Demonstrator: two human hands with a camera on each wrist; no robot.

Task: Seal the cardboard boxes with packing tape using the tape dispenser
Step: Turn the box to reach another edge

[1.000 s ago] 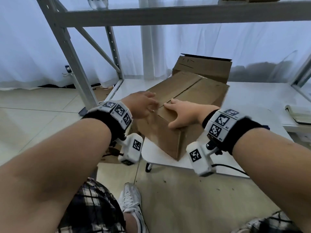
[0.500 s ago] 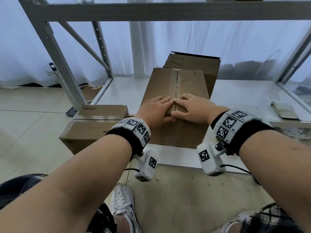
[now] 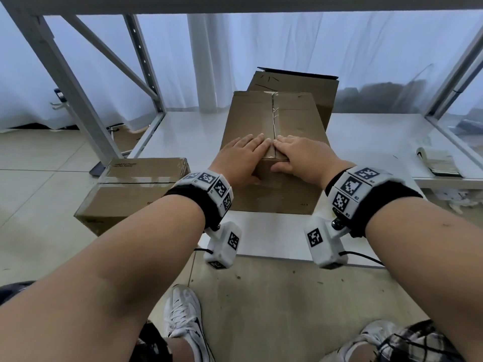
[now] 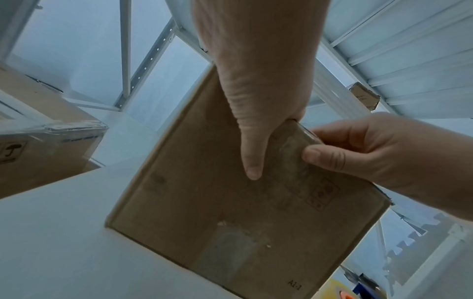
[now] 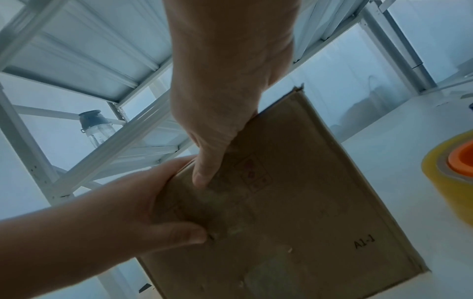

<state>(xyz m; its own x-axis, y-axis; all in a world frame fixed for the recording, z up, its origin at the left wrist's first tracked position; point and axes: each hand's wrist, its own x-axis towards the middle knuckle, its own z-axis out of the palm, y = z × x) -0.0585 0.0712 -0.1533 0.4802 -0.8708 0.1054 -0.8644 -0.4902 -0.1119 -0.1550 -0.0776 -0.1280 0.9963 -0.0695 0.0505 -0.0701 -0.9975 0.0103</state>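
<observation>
Since a second ago, the brown cardboard box (image 3: 271, 142) has swung from skewed to square-on atop the white table (image 3: 379, 142), in front of a second carton. Both hands now rest flat at its near top edge: left hand (image 3: 241, 158) and right hand (image 3: 300, 156), fingers (image 4: 252, 153) straight, thumbs pressing the front face beside the clear tape seam (image 3: 274, 118). It looks light, stiff, with slick tape; hold by the edges. A yellow tape roll (image 5: 450, 182) sits nearby.

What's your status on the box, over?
Both hands, left hand and right hand, flat on the box, thumbs over front edge. Tape along top seam. Nothing obstructing.
</observation>
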